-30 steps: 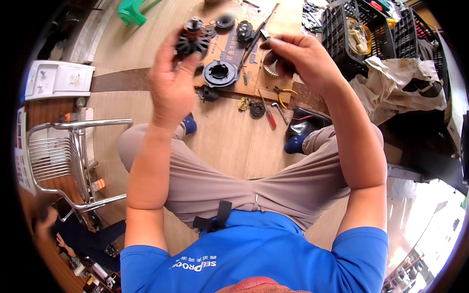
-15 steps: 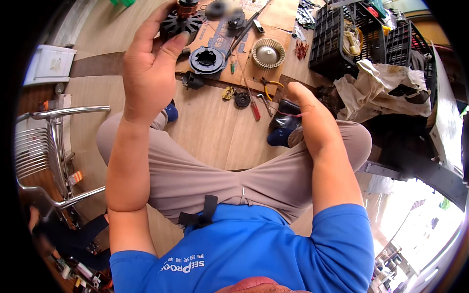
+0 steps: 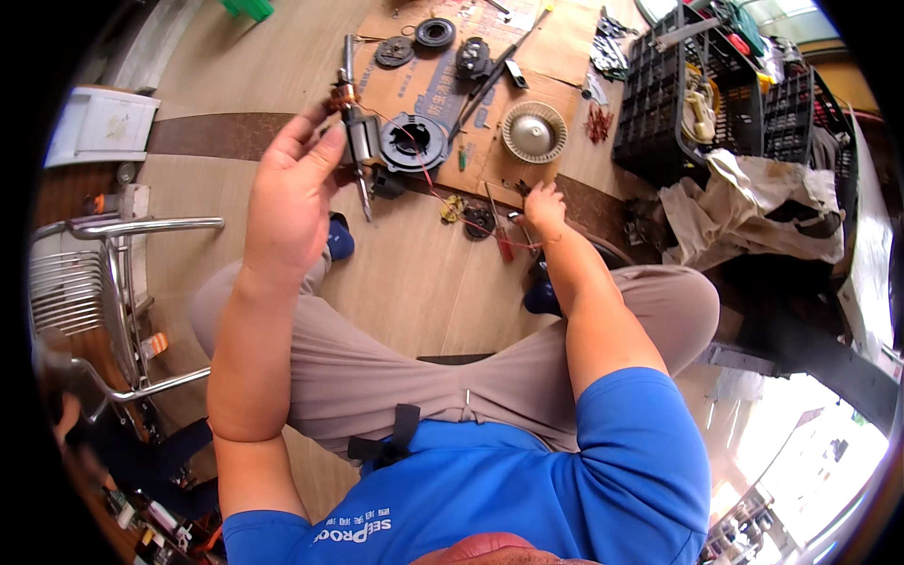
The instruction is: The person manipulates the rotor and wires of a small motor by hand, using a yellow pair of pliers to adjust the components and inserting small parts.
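My left hand [image 3: 297,184] holds a motor armature [image 3: 358,132] upright between thumb and fingers, its copper end up and its thin shaft pointing down. Down at the front edge of the cardboard [image 3: 565,94], my right hand [image 3: 544,209] is closed over a pair of pliers [image 3: 524,186]; only the dark jaws show and the handles are hidden. A grey round motor housing [image 3: 414,155] with a red wire lies close to the armature. Left of my right hand are a red-handled screwdriver [image 3: 505,247] and a black round part [image 3: 478,223].
A fan wheel [image 3: 534,132], black discs [image 3: 435,34] and a black fitting [image 3: 474,58] rest on the cardboard. Black crates [image 3: 650,104] with a pale cloth [image 3: 744,207] stand at the right. A metal-framed chair [image 3: 122,231] is at the left.
My left hand has lowered the armature and tilted it, so its side shows. My right hand has moved forward and left, onto the pliers.
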Available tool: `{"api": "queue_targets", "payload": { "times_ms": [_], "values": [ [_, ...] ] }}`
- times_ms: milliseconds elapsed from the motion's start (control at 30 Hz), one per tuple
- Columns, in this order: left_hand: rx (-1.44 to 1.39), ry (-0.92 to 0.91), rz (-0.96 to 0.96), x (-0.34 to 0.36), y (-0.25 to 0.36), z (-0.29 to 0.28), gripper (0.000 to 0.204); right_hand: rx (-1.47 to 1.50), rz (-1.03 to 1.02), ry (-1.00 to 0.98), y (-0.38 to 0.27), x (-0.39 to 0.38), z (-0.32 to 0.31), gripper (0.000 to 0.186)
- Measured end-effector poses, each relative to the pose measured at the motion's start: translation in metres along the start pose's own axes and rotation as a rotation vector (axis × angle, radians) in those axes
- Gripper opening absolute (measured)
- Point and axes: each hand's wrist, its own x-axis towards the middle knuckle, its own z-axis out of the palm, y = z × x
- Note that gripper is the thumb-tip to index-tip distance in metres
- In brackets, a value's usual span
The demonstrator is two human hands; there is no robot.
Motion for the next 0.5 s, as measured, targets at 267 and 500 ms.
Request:
{"api": "queue_targets", "payload": {
  "times_ms": [267,500],
  "values": [
    [-0.096,-0.122,-0.130,0.005,0.003,0.000,0.035,-0.122,-0.123,0.214,0.012,0.010,0.031,0.038],
    [-0.170,-0.033,-0.184,0.004,0.005,0.013,0.029,0.013,-0.105,0.109,0.010,-0.006,0.006,0.027]
  ]
}}
